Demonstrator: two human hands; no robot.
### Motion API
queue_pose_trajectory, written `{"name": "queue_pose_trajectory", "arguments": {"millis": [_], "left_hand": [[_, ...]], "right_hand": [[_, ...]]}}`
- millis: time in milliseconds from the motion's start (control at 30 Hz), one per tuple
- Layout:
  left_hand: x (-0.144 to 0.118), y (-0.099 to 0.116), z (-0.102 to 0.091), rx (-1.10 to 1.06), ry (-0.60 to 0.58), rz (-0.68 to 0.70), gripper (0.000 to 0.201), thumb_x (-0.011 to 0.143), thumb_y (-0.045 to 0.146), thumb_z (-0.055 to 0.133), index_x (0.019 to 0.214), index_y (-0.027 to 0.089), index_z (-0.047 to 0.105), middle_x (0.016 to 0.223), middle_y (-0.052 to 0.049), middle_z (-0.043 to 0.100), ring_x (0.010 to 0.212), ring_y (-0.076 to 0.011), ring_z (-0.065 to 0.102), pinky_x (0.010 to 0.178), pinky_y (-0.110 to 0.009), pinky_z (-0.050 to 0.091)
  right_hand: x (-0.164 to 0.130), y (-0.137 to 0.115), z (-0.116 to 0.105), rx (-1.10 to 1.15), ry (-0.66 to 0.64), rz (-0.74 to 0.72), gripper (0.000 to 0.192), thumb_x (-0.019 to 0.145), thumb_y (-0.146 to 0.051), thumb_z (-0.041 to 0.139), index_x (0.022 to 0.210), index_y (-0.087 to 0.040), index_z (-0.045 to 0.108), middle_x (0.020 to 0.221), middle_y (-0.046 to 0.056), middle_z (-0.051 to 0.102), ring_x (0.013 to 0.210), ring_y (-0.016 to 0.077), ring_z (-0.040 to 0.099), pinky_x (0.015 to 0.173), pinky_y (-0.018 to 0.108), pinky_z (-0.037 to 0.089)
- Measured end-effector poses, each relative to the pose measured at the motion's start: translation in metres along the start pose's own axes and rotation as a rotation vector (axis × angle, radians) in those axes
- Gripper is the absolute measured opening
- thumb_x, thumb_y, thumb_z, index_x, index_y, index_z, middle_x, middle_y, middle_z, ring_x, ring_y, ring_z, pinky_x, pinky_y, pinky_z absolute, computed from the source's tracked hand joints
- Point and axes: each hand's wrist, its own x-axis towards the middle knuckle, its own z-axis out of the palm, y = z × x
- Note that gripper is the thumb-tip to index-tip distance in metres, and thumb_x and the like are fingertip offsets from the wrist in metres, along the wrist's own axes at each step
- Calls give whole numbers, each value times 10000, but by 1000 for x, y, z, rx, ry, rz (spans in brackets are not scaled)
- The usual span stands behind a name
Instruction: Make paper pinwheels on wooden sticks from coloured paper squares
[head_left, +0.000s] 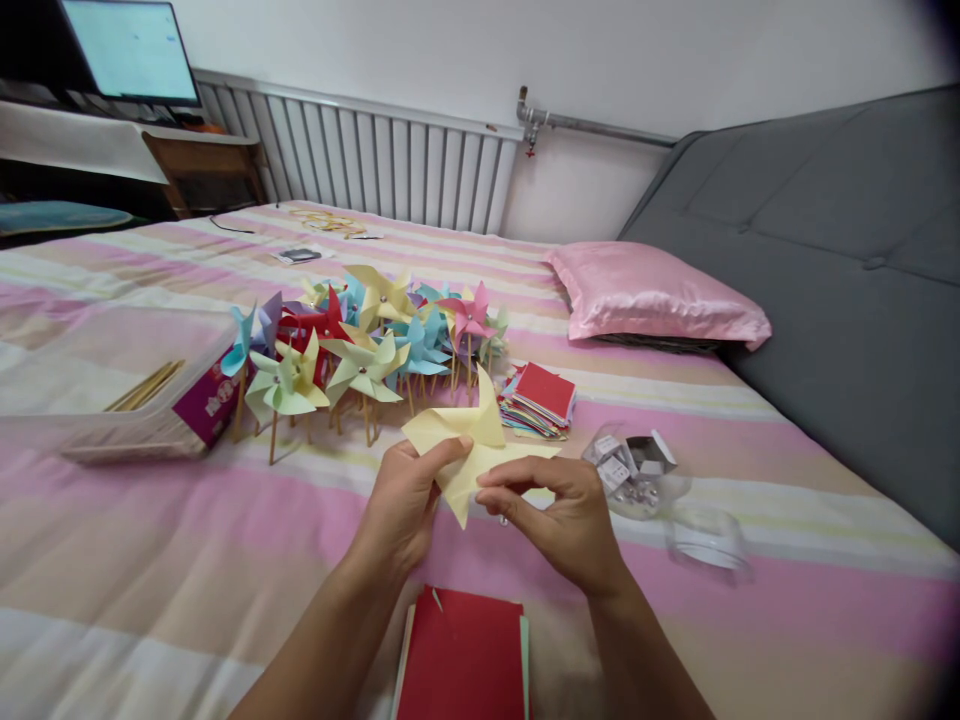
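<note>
The pale yellow folded paper pinwheel head is held above the pink-and-cream striped bed, between both hands and just in front of the person. It is made of thin matte paper with pointed vanes: one rises upright, one extends right, one points down between the hands. The left hand is closed on the left vane, thumb on top. The right hand pinches the centre with thumb and forefinger; a small metal piece shows below its fingers, too small to identify.

Beyond the hands stands a cluster of finished multicoloured paper pinwheels on wooden sticks. To its right lies a stack of coloured square paper sheets. A red paper pad lies below the wrists.
</note>
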Motion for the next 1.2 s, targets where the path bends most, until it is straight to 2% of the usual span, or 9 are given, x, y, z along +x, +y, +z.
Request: {"name": "queue_pose_trajectory", "arguments": {"millis": [67, 200, 367, 433, 600, 833, 1033, 1200], "left_hand": [[-1, -3, 1, 33, 30, 35, 181, 626, 190, 704, 775, 101, 656, 680, -35, 666, 585, -132, 593, 546, -222, 426], [-2, -6, 3, 102, 117, 89, 137, 606, 209, 718, 647, 105, 639, 616, -21, 636, 531, -108, 545, 517, -216, 391], [-2, -10, 3, 108, 62, 150, 163, 642, 222, 708, 768, 122, 680, 741, -38, 672, 624, -124, 575, 582, -226, 414], [-2, -11, 3, 108, 44, 175, 179, 650, 222, 707, 805, 133, 686, 750, -33, 672, 641, -125, 578, 597, -227, 416], [-2, -14, 3, 123, 28, 196, 166, 657, 221, 712, 800, 142, 688, 761, -31, 672, 663, -128, 578, 615, -230, 420], [-2, -15, 5, 163, 34, 233, 128, 650, 237, 719, 742, 152, 695, 748, -23, 674, 663, -134, 578, 612, -234, 434], [-3, -16, 6, 200, 54, 243, 171, 636, 239, 724, 785, 156, 708, 705, -19, 663, 664, -151, 586, 618, -244, 454], [-4, -16, 6, 263, 79, 263, 138, 645, 227, 718, 760, 151, 709, 653, -6, 632, 653, -147, 570, 621, -246, 456]], "right_hand": [[0, -1, 3, 60, 57, 50, 22, 719, -216, 693, 725, -195, 694, 638, -14, 684, 526, 108, 616, 525, 220, 494], [-1, -2, 8, 37, 191, 127, 88, 745, -259, 665, 689, -191, 672, 620, -9, 654, 561, 120, 605, 541, 238, 482], [-2, 0, 13, -47, 289, 126, 98, 743, -273, 658, 690, -191, 671, 774, 50, 659, 901, 201, 601, 592, 245, 479], [-3, 0, 14, -36, 306, 128, 110, 749, -275, 647, 684, -188, 664, 830, 65, 653, 954, 217, 585, 599, 251, 483], [-3, 3, 16, -13, 343, 161, 112, 750, -271, 636, 703, -170, 648, 943, 90, 638, 884, 215, 607, 589, 273, 490], [-2, 5, 17, 20, 382, 192, 153, 755, -298, 635, 705, -154, 625, 900, 84, 629, 795, 186, 613, 572, 263, 486], [-2, 4, 17, 49, 399, 227, 169, 748, -313, 646, 690, -157, 620, 721, 23, 603, 571, 115, 574, 525, 241, 465], [0, 4, 16, 67, 419, 253, 180, 728, -328, 666, 678, -156, 639, 606, -12, 559, 507, 99, 554, 478, 215, 434]]}}
